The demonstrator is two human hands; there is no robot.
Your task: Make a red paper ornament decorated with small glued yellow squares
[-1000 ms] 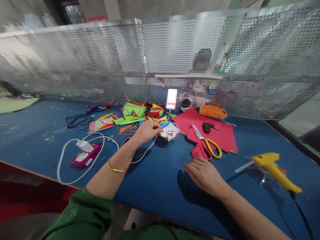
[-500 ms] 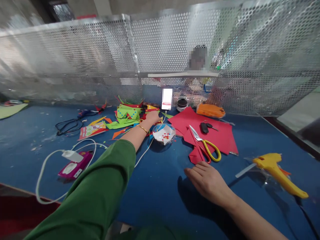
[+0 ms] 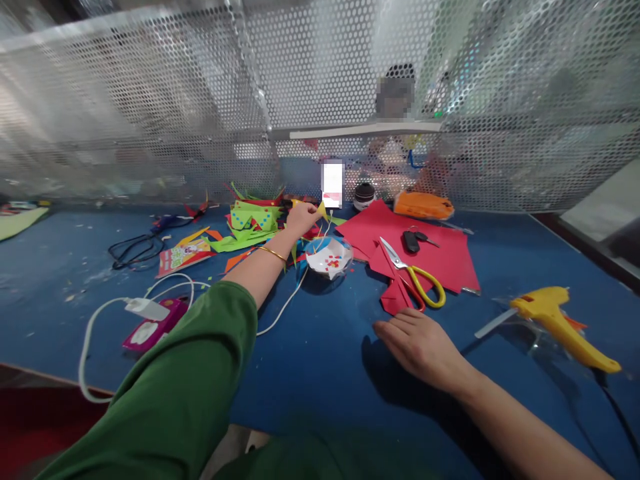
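Note:
My left hand reaches to the far middle of the table, its fingers pinching a small yellow piece of paper. Close by lie green paper pieces with blue dots among coloured scraps. In front of that hand stands a clear bowl lined with white paper, with small red bits inside. My right hand is held low, fingers curled together, with nothing visible in it. Just beyond its fingers are scissors with yellow and red handles, lying over a folded red paper piece.
Red sheets bear a car key. At the right lies a yellow glue gun; at the left, a purple power strip with a white cable. A phone leans against the perforated metal screen, with a person behind it.
My left hand has lifted a yellow paper piece out from the scraps, drawing back slightly. The right hand keeps its place by the scissors. The whole view has shifted a little.

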